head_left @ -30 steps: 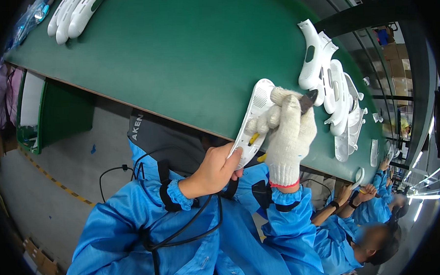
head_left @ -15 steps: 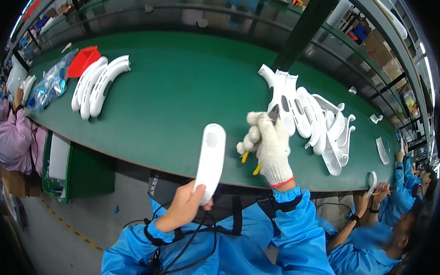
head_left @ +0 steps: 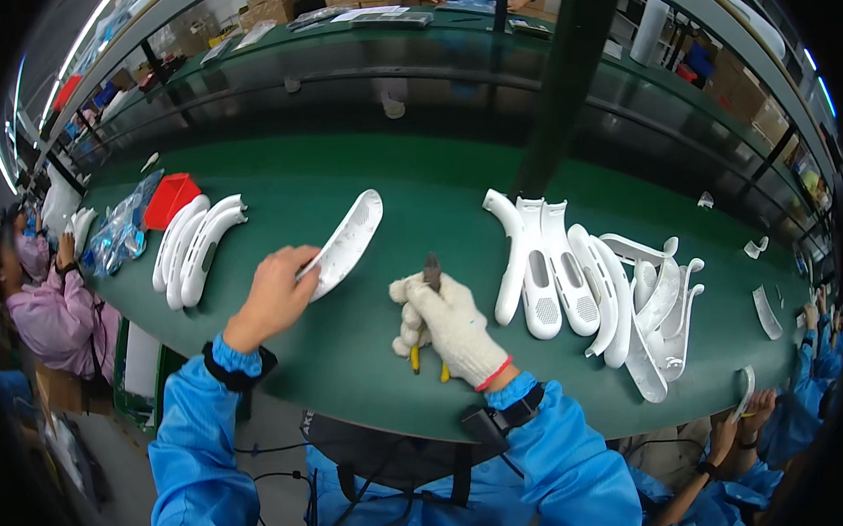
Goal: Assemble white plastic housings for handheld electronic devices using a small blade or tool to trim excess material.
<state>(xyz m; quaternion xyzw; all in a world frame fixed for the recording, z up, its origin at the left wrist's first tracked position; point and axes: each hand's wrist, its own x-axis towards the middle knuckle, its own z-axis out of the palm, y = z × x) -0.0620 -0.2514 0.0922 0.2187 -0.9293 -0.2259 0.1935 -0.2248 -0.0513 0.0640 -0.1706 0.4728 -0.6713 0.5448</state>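
Note:
Over the green table, my bare left hand (head_left: pixel 274 290) is closed round the lower end of a white curved plastic shell (head_left: pixel 350 240). The shell tilts up to the right, and its hollow inside shows. My right hand (head_left: pixel 457 325) wears a white knitted glove and grips a pair of pliers (head_left: pixel 431 270). Their dark jaws point away from me, and yellow handles stick out below the fingers. Just right of the glove lies a row of white curved shells (head_left: pixel 540 295), some with perforated patches. On the left, several similar shells (head_left: pixel 202 252) rest side by side.
A red tray (head_left: pixel 169 201) and clear plastic bags (head_left: pixel 123 224) lie at the table's far left. A dark green post (head_left: pixel 564 87) stands behind the right-hand shells. White scraps (head_left: pixel 756 247) are scattered to the right. People work on both sides and across the bench.
My left hand has carried the shell forward and left over the table and turned it, showing its hollow side. My right hand has shifted left with the pliers. The view has tilted up.

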